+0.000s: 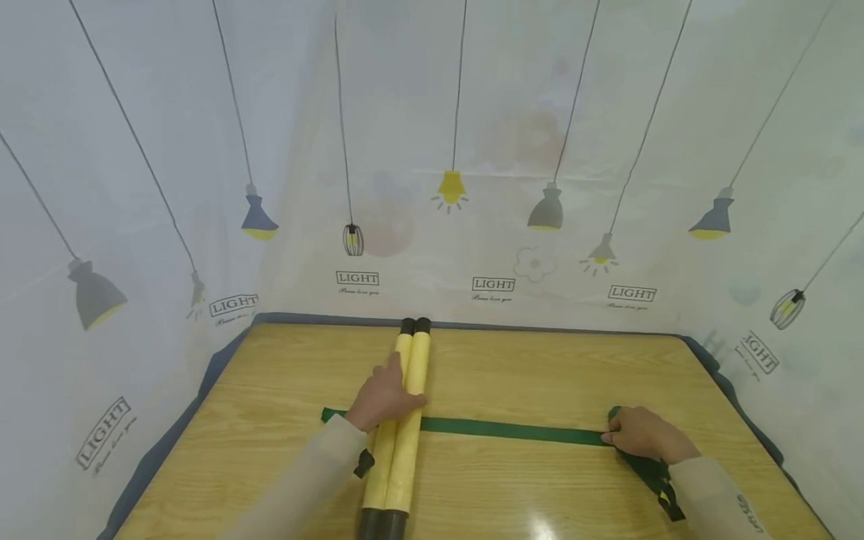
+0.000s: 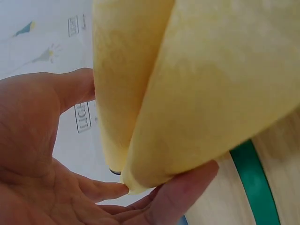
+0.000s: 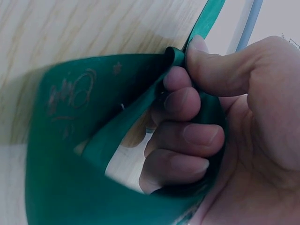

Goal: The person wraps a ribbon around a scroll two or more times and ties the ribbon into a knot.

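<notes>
Two long yellow rolls [image 1: 418, 360] with black ends lie side by side, pointing away from me. My left hand [image 1: 385, 394] spans them and grips them, its thumb along one side and its fingers along the other, as the left wrist view shows. A green ribbon [image 1: 499, 428] passes crosswise under the rolls, its short end [image 1: 331, 414] showing on the left. Off to the right, my right hand [image 1: 644, 433] pinches the ribbon between thumb and curled fingers. In the right wrist view, a wide loop of ribbon [image 3: 93, 187] with gold lettering hangs around those fingers.
The wood-grain table [image 1: 526, 487] has a dark blue edge [image 1: 540, 328] along its back and sides. Pale wall sheeting [image 1: 418, 112] printed with lamps surrounds it. The rolls' far ends reach close to the back edge.
</notes>
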### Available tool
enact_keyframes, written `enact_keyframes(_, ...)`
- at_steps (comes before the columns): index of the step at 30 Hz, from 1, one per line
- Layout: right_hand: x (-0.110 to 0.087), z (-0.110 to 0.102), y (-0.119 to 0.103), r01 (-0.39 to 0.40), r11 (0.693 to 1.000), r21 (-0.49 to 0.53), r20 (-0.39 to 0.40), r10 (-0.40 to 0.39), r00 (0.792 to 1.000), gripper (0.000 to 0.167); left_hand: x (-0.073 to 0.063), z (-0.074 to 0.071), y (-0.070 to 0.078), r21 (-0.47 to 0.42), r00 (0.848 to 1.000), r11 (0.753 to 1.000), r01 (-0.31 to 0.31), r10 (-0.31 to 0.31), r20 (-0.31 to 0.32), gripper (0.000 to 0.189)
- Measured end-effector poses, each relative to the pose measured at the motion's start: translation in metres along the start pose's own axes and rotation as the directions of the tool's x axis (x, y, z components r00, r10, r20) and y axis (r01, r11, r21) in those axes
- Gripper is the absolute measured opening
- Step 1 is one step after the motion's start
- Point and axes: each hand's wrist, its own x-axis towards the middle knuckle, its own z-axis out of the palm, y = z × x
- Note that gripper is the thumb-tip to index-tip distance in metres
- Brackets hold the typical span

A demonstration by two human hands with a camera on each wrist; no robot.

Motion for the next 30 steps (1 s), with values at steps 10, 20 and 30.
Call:
enact_keyframes(10,-0.001,0.001,0.002,0.005,1.000,0.021,-0.007,-0.005,1.000,0.028,0.004,0.037,0.046,-0.022,1.000,1.000,-0.016,0.016,0.008,0.107)
enact_keyframes(20,-0.001,0.000,0.000,0.004,1.000,0.004,0.000,-0.004,1.000,0.025,0.009,0.073,0.074,0.018,0.999,0.999,-0.036,0.036,0.016,0.111)
enact_keyframes(30,-0.002,0.001,-0.001,-0.007,1.000,0.014,-0.010,0.007,1.000,0.026,0.012,0.094,0.083,0.047,0.997,0.996,-0.074,0.076,-0.027,0.114)
